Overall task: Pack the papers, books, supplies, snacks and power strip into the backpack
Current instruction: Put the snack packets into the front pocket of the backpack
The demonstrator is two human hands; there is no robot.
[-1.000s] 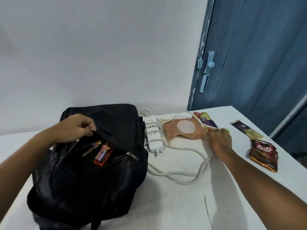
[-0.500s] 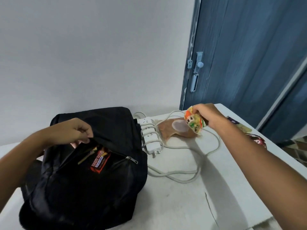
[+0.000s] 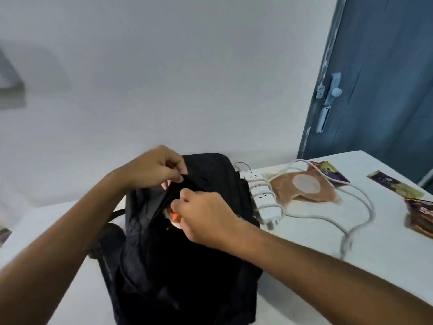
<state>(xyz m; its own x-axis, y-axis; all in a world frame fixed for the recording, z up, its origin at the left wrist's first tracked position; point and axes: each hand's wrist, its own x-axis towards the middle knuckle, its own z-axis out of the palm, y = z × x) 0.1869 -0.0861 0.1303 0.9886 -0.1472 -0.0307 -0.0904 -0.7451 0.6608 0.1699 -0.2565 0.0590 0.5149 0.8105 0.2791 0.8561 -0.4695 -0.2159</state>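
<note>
Mid-step: tucking a snack packet (image 3: 174, 216) into black backpack (image 3: 187, 254). Left hand (image 3: 152, 170) pinching pocket flap up at 11 o'clock; right hand (image 3: 206, 219) curled round packet at the mouth. Next, likely: push deeper, release. Toward 3 o'clock: power strip (image 3: 262, 198), cord looped over brown pouch (image 3: 304, 186); further snacks (image 3: 419, 214) waiting.

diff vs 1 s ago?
The right hand took a snack packet off the table, carried it left and is pushing it into the backpack pocket. The left hand still holds the pocket flap open. Power strip and the other snacks lie unmoved.
</note>
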